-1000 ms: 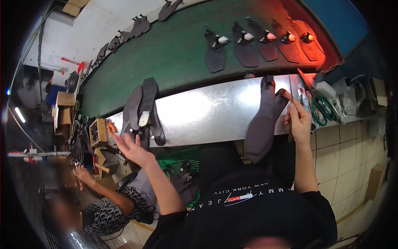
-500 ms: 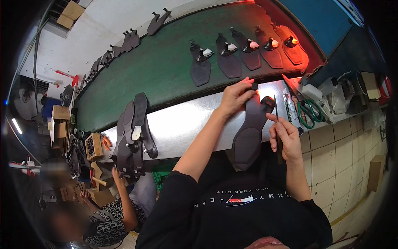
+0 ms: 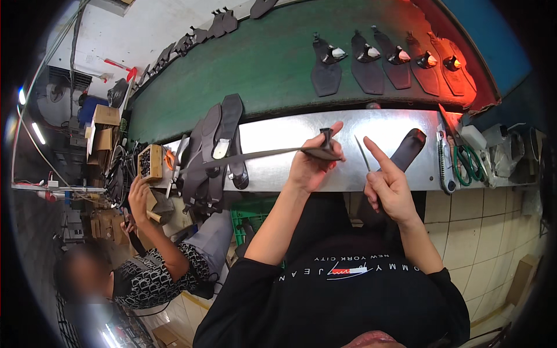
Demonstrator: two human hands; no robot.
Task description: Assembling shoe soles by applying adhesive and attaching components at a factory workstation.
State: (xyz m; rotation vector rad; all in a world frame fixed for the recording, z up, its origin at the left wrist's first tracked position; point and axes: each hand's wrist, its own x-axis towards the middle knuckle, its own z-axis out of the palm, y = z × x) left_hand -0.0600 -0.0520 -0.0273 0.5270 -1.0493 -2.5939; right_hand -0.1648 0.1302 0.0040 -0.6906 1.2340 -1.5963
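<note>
A worker, seated or standing at a metal-topped bench (image 3: 272, 172), raises a dark heeled shoe sole (image 3: 320, 153) nearly edge-on above it, the left hand (image 3: 311, 169) closed about its heel end. The right hand (image 3: 390, 190) grips a slim pointed blade (image 3: 362, 153), index finger extended, its tip apart from the sole. A second heeled sole (image 3: 407, 152) lies at the right, partly hidden by that hand. The job looks under way rather than finished: one sole is in hand, and a heap of soles (image 3: 210, 130) fills the bench's left side. Across the green table (image 3: 255, 64) stand five soles in a row (image 3: 395, 72), each carrying a pale-tipped black piece. Heels are already on the two nearest soles; which lots are done and which remain cannot be told.
</note>
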